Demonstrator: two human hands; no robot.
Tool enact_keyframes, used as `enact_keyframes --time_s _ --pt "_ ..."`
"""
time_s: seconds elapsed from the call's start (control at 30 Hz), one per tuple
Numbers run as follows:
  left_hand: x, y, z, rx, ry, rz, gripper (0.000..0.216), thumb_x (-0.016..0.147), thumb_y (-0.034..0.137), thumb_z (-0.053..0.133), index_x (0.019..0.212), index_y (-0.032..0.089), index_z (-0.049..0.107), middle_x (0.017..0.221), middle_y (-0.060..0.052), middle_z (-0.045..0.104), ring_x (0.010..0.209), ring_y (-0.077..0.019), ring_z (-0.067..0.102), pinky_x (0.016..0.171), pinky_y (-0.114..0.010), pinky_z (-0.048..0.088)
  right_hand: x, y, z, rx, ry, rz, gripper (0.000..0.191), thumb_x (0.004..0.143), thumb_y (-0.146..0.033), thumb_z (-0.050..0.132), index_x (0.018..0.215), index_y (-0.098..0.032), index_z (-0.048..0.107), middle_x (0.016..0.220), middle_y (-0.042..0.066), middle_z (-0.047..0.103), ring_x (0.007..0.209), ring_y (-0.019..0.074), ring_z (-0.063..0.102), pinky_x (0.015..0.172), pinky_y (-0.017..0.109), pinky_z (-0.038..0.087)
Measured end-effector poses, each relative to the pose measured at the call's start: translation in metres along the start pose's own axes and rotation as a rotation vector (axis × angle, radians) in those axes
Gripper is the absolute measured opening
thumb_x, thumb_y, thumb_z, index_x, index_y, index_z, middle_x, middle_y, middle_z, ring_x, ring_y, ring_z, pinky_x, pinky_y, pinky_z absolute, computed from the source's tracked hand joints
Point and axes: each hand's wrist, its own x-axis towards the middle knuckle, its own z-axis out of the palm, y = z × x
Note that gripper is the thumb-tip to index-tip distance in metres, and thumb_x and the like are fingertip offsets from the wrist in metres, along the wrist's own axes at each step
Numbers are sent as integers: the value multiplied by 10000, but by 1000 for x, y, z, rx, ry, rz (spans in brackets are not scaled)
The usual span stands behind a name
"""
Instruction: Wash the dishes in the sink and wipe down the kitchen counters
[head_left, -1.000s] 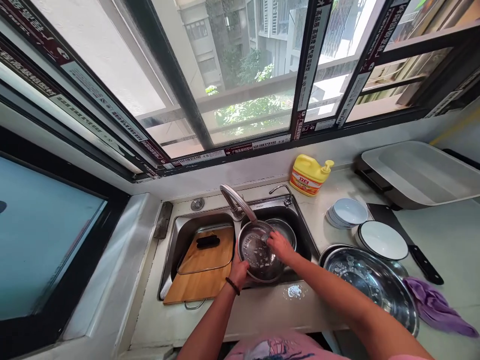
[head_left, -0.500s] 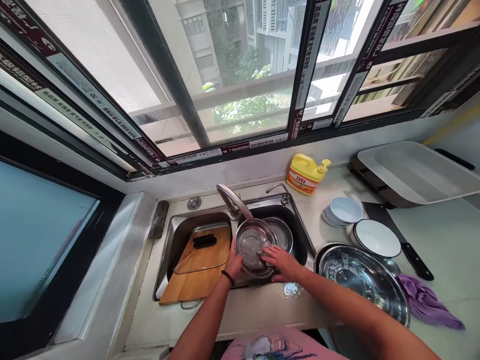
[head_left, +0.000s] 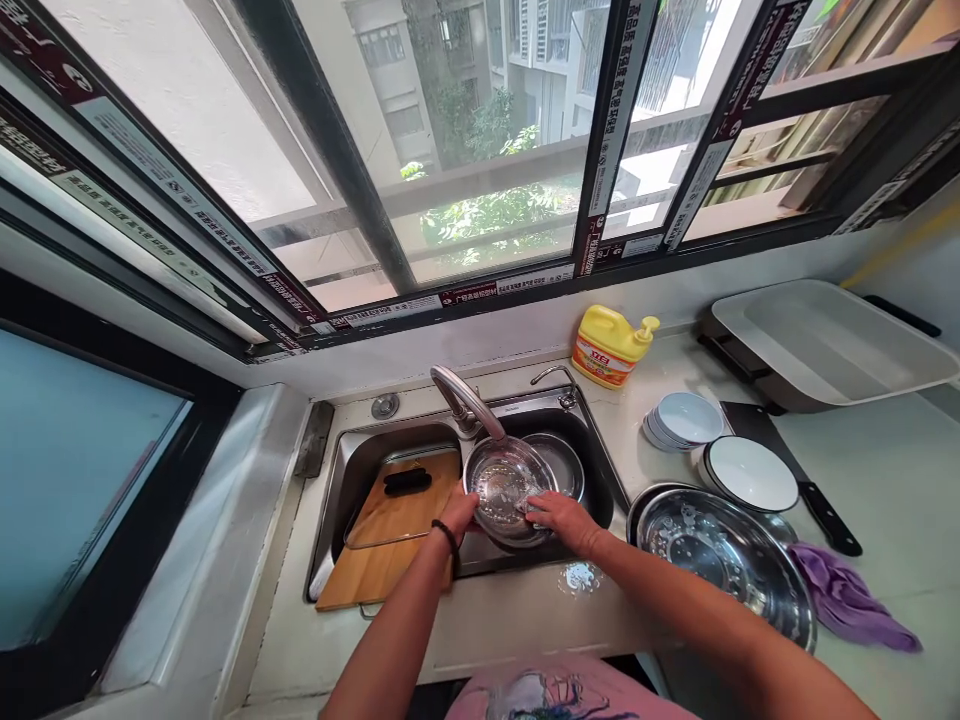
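Observation:
A shiny steel bowl (head_left: 510, 480) is under the faucet (head_left: 472, 405) over the right basin, tilted toward me. My left hand (head_left: 456, 510) grips its left rim, thumb on the edge. My right hand (head_left: 564, 520) is at the bowl's right side, its fingers closed on a small silvery scrubber (head_left: 527, 504) pressed to the inside wall; the fingers partly hide it. Behind the bowl, another round steel dish (head_left: 568, 462) lies in the right basin, partly covered.
A wooden cutting board (head_left: 375, 570) leans in the left basin with a black-handled item (head_left: 407, 481). At right stand small bowls (head_left: 686, 415), a white bowl (head_left: 754, 472), a large steel basin (head_left: 795, 590), a knife (head_left: 829, 518), a purple cloth (head_left: 855, 600) and a yellow detergent jug (head_left: 609, 350).
The bowl has shifted slightly left and its inside looks brighter. My left hand has moved a little up and left along the rim; my right fingers have drawn in around the scrubber.

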Motion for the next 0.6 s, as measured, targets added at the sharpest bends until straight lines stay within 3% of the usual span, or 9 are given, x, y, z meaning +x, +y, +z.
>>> enact_keyframes --time_s 0.13,0.23,0.33,0.43,0.53,0.6 --pt "2 -12 23 -156 177 180 778 656 144 706 1413 246 556 1130 -94 752 953 -240 721 804 -343 601 8 -22 24 34 85 103 373 891 -123 607 1176 -274 795 1355 77 728 1230 249 699 1101 451 525" --pt "4 -9 15 -152 104 103 789 633 135 710 1401 238 569 959 -62 751 818 -220 706 733 -330 596 2 -29 33 52 85 75 426 894 -121 613 1254 -289 765 1414 81 690 1254 267 688 1094 456 528" --pt "3 -2 -1 -112 -1 -10 775 601 121 679 1367 205 595 807 -34 716 648 -203 659 606 -336 580 -4 -17 14 36 26 58 361 903 -105 609 1130 -294 816 1390 63 708 1280 268 670 1164 451 456" --pt "-2 -5 10 -176 9 27 818 627 140 665 1429 237 535 955 -51 747 751 -212 704 659 -345 607 5 -17 5 15 19 112 369 888 -70 606 1100 -273 829 1352 75 730 1254 269 685 1159 435 465" --pt "-5 -13 33 -238 166 191 835 669 134 670 1472 269 484 1127 -67 742 958 -211 719 797 -316 609 15 -34 20 21 68 141 444 887 -78 590 1225 -290 783 1363 59 723 1254 268 688 1111 441 522" --pt "-5 -14 37 -216 178 178 797 680 128 684 1448 256 513 1122 -81 743 963 -218 717 799 -312 603 14 -40 26 23 90 116 467 894 -92 580 1267 -307 760 1402 44 699 1290 264 667 1116 437 521"
